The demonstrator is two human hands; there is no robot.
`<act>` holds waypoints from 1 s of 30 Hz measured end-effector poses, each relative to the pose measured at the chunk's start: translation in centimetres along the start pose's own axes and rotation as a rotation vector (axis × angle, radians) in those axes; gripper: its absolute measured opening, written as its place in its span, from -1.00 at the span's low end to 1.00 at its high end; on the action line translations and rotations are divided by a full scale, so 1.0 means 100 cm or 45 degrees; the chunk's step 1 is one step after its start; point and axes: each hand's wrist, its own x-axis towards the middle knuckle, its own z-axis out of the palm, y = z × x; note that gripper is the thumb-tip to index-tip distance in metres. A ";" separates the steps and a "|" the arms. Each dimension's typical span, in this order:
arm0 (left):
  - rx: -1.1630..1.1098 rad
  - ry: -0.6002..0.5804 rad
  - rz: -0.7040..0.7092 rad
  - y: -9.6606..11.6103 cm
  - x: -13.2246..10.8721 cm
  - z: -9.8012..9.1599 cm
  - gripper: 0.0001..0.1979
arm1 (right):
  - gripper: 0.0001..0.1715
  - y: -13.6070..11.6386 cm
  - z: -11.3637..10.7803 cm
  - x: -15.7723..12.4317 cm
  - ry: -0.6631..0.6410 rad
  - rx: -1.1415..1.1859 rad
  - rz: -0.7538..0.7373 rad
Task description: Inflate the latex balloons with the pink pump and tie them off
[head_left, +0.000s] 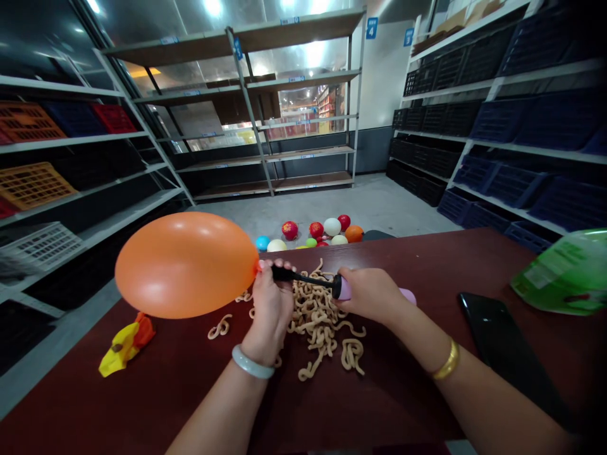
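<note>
A large inflated orange balloon (187, 265) hangs over the left part of the table, its neck fitted on the black nozzle of a hand pump. My left hand (272, 294) is closed round that neck and the nozzle end. The purple pump (345, 288) is gripped by my right hand (370, 294), with its thin black rod stretching between both hands. Below them lies a heap of beige curled strands (320, 309), with a few loose pieces around it. A crumpled yellow and orange piece (124, 344), maybe uninflated balloons, rests under the big balloon.
On the dark red table (408, 385) lie a black phone (502, 341) and a green plastic pack (564, 272) at the right. Several inflated balloons (332, 227) are on the floor beyond the far edge. Shelves (303, 155) with crates line the sides.
</note>
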 end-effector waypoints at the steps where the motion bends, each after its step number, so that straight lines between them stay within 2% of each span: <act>1: 0.003 -0.003 -0.007 -0.007 -0.007 0.002 -0.76 | -0.58 -0.001 0.000 0.000 -0.001 0.014 -0.001; 6: 0.007 -0.054 -0.100 -0.032 -0.038 0.012 -0.68 | -0.57 -0.010 0.003 -0.002 0.012 0.122 -0.002; 10: 0.024 -0.057 -0.094 -0.037 -0.046 0.018 -0.67 | -0.54 -0.015 0.005 -0.002 0.033 0.203 -0.005; 14: 0.034 -0.062 -0.040 -0.025 -0.032 0.017 -0.69 | -0.56 -0.014 0.007 0.001 0.019 0.213 0.024; 19: 0.029 -0.021 0.089 0.011 0.003 0.003 -0.74 | -0.59 -0.006 0.006 0.004 -0.029 0.141 0.040; 23: 0.029 0.039 0.121 0.036 0.023 -0.007 -0.76 | -0.58 0.000 0.004 0.004 -0.043 0.126 0.013; 26: 0.016 0.066 0.131 0.036 0.025 -0.008 -0.74 | -0.56 0.003 0.002 0.002 -0.037 0.097 0.008; 30: 0.009 0.048 0.060 0.014 0.013 -0.005 -0.77 | -0.53 0.002 0.000 0.000 -0.033 0.068 -0.014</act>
